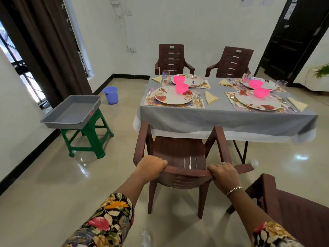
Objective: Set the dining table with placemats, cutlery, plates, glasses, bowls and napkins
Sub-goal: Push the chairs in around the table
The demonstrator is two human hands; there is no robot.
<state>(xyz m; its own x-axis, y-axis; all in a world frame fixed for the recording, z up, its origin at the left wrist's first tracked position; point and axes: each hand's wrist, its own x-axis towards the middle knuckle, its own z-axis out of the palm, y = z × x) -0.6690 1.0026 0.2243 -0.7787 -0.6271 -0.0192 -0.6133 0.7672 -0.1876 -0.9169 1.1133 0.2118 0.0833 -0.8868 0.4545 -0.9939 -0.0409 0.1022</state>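
Observation:
The dining table (222,118) wears a grey cloth and holds several place settings. Each has a floral placemat (151,102), a flowered plate (170,97), a pink bowl (181,87), cutlery (199,99), a folded yellow napkin (210,98) and a clear glass (166,75). A brown plastic chair (179,154) stands at the table's near side. My left hand (151,166) grips the left part of its backrest top. My right hand (224,173) grips the right part.
An empty grey tray (71,113) sits on a green stool (89,138) at the left wall. A blue bucket (110,95) stands on the floor behind it. Two brown chairs (173,58) face the far side. Another chair (293,207) is at my lower right.

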